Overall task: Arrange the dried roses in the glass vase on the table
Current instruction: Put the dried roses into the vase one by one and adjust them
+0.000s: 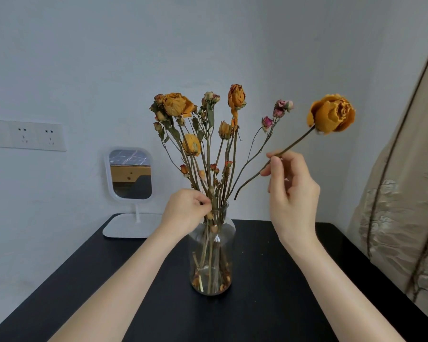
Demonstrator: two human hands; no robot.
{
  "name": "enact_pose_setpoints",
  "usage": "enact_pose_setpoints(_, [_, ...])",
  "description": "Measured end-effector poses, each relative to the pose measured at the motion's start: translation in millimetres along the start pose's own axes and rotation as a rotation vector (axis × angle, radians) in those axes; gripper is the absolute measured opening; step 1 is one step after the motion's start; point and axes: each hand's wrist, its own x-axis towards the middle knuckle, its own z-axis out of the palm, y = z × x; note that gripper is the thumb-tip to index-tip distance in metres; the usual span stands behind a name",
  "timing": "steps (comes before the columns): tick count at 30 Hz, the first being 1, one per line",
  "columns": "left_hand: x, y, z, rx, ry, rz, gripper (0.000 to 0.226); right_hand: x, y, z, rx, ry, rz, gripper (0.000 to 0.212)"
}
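A clear glass vase [211, 253] stands upright in the middle of the black table [269, 304]. Several dried roses [208, 134], orange and pink, rise from its neck. My left hand [187, 211] pinches the bunched stems just above the vase's rim. My right hand [290, 191] is raised to the right of the vase and pinches the stem of a single large orange dried rose [331, 114]. That stem slants down to the left, and its cut end hangs in the air just above and right of the rim, outside the vase.
A small white-framed mirror [130, 174] on a white base stands at the table's back left corner. A wall socket panel [26, 135] sits on the left wall. A beige patterned curtain [400, 206] hangs close along the right side.
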Motion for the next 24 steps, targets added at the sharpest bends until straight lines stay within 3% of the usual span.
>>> enact_pose_setpoints(8, [-38,-25,16,-0.151,0.3,-0.022,0.013,3,-11,2,0.055,0.029,-0.074,0.011])
enact_pose_setpoints(12, [-40,-37,34,-0.211,0.192,-0.123,0.042,1,-14,2,0.068,0.03,-0.08,0.01])
enact_pose_setpoints(17, [-26,-35,46,-0.137,0.092,-0.124,0.076,3,-17,2,0.089,0.036,-0.098,0.01])
enact_pose_setpoints(24, [-14,-30,52,-0.125,0.135,-0.096,0.067,-1,-12,10,0.084,-0.044,-0.055,0.011])
